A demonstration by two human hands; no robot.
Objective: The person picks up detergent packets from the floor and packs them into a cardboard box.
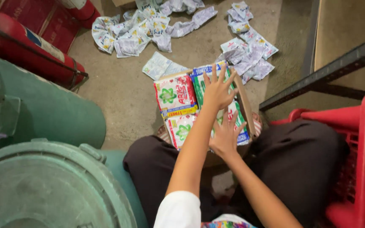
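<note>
I'm looking straight down over the lap here. The left hand (pixel 217 90) is spread flat, fingers fanned wide, pressing on the detergent sachets (pixel 176 95) stacked in the cardboard box (pixel 246 107) at the centre of the frame. The right hand (pixel 226 135) sits just below it, also open-palmed, resting on the lower row of packets. Neither grip is closed on anything; both are pushing down, not pinching.

The box looks perched on a small round stool (pixel 256 122) between the knees, and that's my worry. It overhangs the seat, so a hard push on one side could tip it, I reckon, and spill the rows onto the concrete floor (pixel 119 88).

The sachets are slick and packed on edge. With flat palms only, the near row could slide or fan out the moment pressure comes off. The right wall of the box seems to lean outward too, so the packets against it may slump.

More loose sachets (pixel 140 29) lie scattered across the top of the frame, well apart from the box. The red crate (pixel 364 160) at right and the green bin lid (pixel 51 185) at lower left crowd the elbows, so a knock is possible.
</note>
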